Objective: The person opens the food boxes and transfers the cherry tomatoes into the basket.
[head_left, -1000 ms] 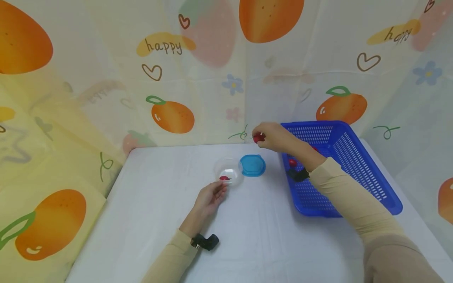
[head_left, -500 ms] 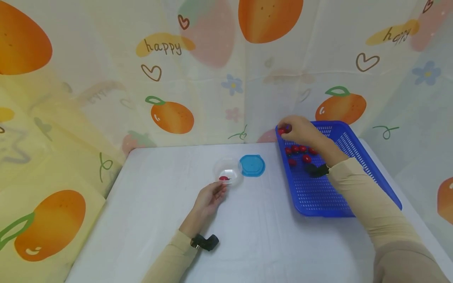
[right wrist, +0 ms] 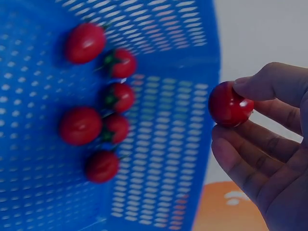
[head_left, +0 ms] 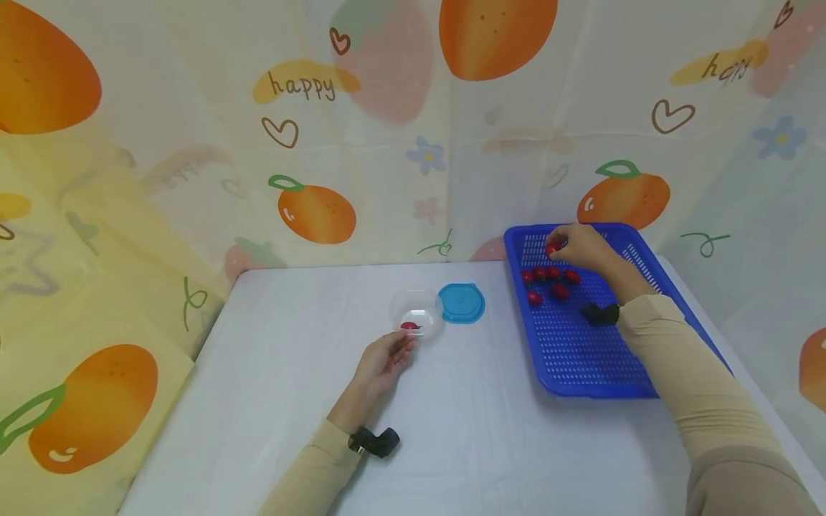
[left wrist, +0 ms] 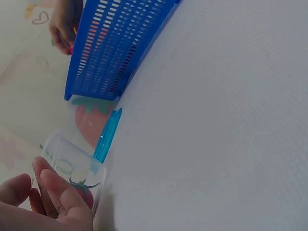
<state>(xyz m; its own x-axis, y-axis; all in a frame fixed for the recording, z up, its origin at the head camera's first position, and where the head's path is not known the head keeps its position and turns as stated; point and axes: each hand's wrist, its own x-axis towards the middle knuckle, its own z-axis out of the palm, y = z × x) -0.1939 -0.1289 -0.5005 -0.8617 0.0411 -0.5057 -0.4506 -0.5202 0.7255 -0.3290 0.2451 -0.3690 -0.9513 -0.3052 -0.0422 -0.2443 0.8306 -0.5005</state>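
Observation:
My right hand (head_left: 584,247) pinches a red cherry tomato (right wrist: 230,104) between thumb and fingertips, over the back part of a blue perforated basket (head_left: 561,362). Several more cherry tomatoes with green stems, such as this nearest tomato (right wrist: 80,125), lie on the basket floor by its left wall. At mid-table a clear plastic bowl (head_left: 426,304) holds one cherry tomato (left wrist: 83,194). My left hand (head_left: 381,362) grips the near rim of that bowl with thumb and fingers. In the left wrist view the fingers partly cover the bowl and its tomato.
A light blue lid (head_left: 462,303) lies flat just right of the bowl, between it and the basket. The white-covered table (head_left: 290,387) meets a fruit-printed cloth (head_left: 381,143) at the back. The basket's raised walls stand at the right side.
My right hand has moved right with its cherry tomato, from left of the basket across the left rim to over the basket. The left hand and the bowl have stayed still.

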